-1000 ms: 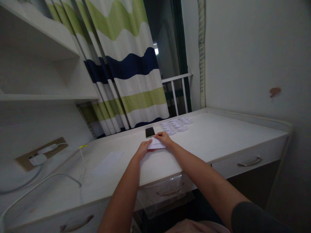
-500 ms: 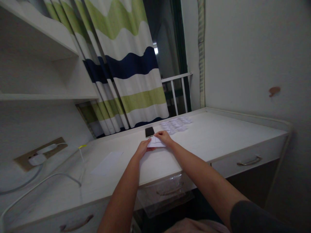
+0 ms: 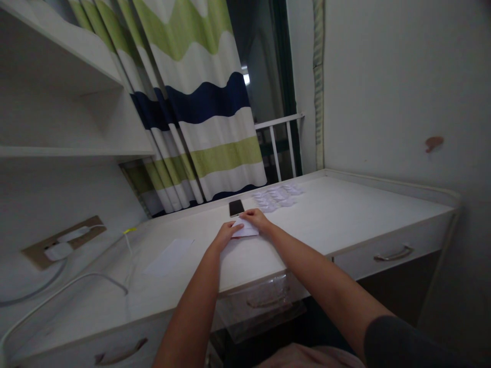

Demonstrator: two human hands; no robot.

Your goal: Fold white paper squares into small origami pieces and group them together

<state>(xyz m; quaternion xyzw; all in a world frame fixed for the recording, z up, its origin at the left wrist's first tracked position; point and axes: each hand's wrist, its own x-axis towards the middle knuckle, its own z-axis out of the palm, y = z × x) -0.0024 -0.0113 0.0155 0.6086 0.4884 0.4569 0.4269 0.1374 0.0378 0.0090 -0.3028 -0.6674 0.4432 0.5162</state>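
Between my two hands is a small piece of folded white paper [image 3: 247,229], held just above the desk top. My left hand [image 3: 225,235] grips its left side, thumb on top and fingers underneath. At the upper edge, my right hand [image 3: 256,219] pinches the paper with bent fingers. Just beyond my hands lies a dark phone [image 3: 236,207]. Several small folded white paper pieces [image 3: 276,198] are laid out in rows behind my right hand.
A flat white sheet [image 3: 171,255] lies on the desk [image 3: 364,214] to the left. White cables [image 3: 95,276] run from a wall socket [image 3: 63,243] over the desk's left end. A shelf [image 3: 76,152] juts out above, and a striped curtain [image 3: 215,122] hangs behind.
The paper's top now shows a slanted, pointed outline where it was wider and squarer before. My right fingers have shifted slightly left along its upper edge, closer to my left thumb.
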